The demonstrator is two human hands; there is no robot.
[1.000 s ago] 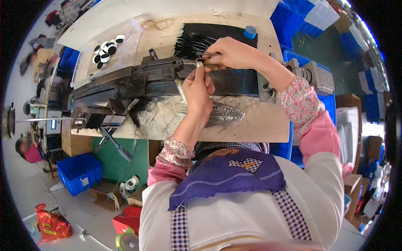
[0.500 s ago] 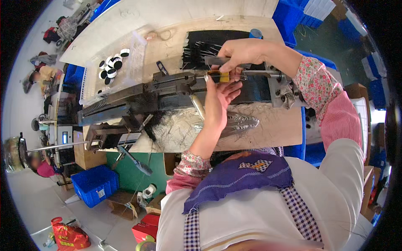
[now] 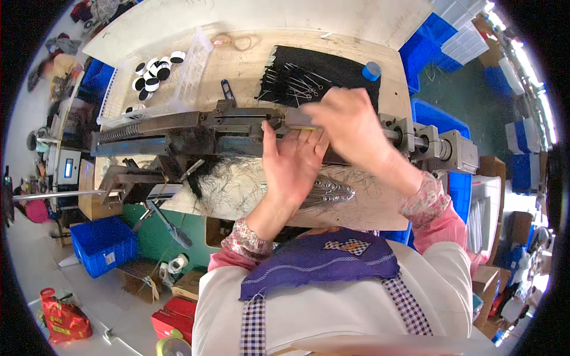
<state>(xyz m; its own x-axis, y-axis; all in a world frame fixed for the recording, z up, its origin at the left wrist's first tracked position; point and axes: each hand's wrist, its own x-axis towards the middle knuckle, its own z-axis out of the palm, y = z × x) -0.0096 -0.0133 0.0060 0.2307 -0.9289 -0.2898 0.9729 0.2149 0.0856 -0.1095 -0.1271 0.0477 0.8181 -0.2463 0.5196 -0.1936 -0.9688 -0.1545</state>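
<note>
Head view, showing the left hand (image 3: pixel 291 169) freshly uncurled, palm up, thumb apart from fingers; with the right hand (image 3: pixel 356 127) now nearer over the machine (image 3: pixel 196 132), blurred, grip impossible to tell; a yellow-edged grey piece (image 3: pixel 297 118) by the left fingertips, suggesting a changed hold.

Bright light covers the counter (image 3: pixel 374 210); well right of it, white lamps (image 3: pixel 518 47) glare. Over it, the right hand (image 3: pixel 351 126) blurs; around it, outlines bend.
</note>
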